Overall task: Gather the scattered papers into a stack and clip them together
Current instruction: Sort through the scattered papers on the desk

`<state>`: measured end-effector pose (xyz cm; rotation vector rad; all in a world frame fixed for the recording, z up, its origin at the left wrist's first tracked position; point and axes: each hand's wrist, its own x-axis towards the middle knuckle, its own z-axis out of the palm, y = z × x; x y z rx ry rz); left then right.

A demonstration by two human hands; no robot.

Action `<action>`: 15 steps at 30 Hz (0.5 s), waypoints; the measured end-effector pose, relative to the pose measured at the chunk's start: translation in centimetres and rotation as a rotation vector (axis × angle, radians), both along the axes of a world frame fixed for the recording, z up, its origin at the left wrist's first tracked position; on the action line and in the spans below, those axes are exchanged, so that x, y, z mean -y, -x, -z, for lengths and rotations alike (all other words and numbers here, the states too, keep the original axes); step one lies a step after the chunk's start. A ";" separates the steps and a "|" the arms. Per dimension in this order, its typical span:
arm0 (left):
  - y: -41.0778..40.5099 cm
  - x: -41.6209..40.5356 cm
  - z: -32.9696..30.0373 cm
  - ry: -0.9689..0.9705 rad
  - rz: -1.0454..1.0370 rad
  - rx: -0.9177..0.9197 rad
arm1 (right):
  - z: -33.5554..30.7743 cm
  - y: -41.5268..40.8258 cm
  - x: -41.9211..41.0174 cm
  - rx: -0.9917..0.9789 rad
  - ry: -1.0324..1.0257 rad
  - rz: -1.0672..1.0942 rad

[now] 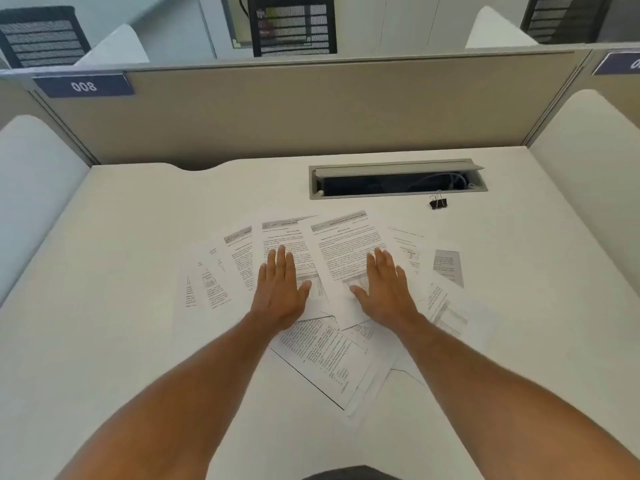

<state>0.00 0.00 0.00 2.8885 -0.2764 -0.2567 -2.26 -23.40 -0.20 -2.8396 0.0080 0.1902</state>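
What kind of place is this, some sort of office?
Most likely an open-plan office or study hall with numbered cubicles. A beige partition bearing a plate marked 008 walls off the white desk, which has a cable hatch. Mesh office chairs stand beyond.

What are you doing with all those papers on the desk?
A person is starting to tidy up printed papers that lie fanned out across a white desk. The left hand and the right hand both rest flat, fingers straight, on sheets near the middle of the spread. Nothing is stacked yet. A small black binder clip sits untouched farther back on the right, beside the open cable slot.
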 end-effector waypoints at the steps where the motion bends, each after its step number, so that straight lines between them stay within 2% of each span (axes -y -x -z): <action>1: 0.3 0.1 0.4 -0.013 -0.007 -0.019 | 0.4 0.4 -0.1 -0.033 0.000 0.001; 4: 1.0 0.3 1.3 -0.001 -0.040 -0.106 | 1.8 1.7 0.1 -0.115 -0.022 0.001; 7: 1.4 0.4 1.9 0.041 -0.080 -0.190 | 2.3 2.3 0.1 -0.111 -0.009 0.002; 12: 1.8 0.1 2.5 0.117 -0.147 -0.180 | 2.2 2.3 0.1 -0.120 -0.063 0.023; 15: 1.7 0.2 2.1 0.163 -0.304 -0.171 | 1.8 1.8 0.0 -0.148 -0.148 0.075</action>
